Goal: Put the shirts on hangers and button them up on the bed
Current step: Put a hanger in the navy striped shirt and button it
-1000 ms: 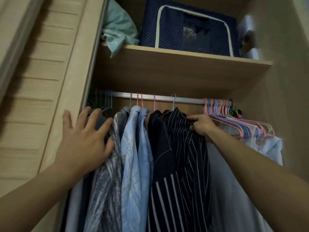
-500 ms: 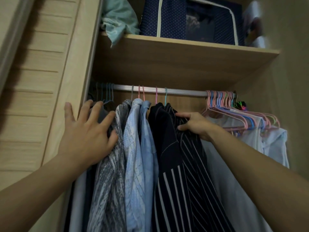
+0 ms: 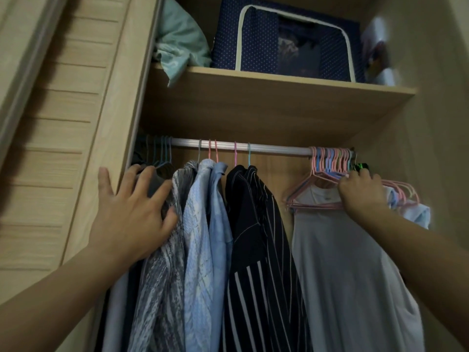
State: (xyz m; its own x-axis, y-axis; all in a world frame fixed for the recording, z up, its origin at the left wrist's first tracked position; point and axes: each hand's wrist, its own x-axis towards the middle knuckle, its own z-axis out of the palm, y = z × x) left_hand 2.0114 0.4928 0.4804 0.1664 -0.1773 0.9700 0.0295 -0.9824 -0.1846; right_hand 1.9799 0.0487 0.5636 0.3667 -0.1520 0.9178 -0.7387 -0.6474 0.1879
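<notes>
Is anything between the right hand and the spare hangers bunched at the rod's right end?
Nothing visible. The right hand is already on the bunch of pink and blue hangers, in front of the pale garment hanging there.

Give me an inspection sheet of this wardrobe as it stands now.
Surface: wooden shelf above a metal rail; no bed in view.
Job's things: striped dark shirt, pale blue shirts and grey shirt hang on the rail; bunch of pink and blue hangers at its right end.
Clutter: dotted navy storage box, teal cloth on the shelf.
Hands: left hand spread flat on the grey shirt; right hand at the hanger bunch, fingers hidden.
Cables: nothing seen.
Surroundings: slatted wardrobe door at left.
</notes>
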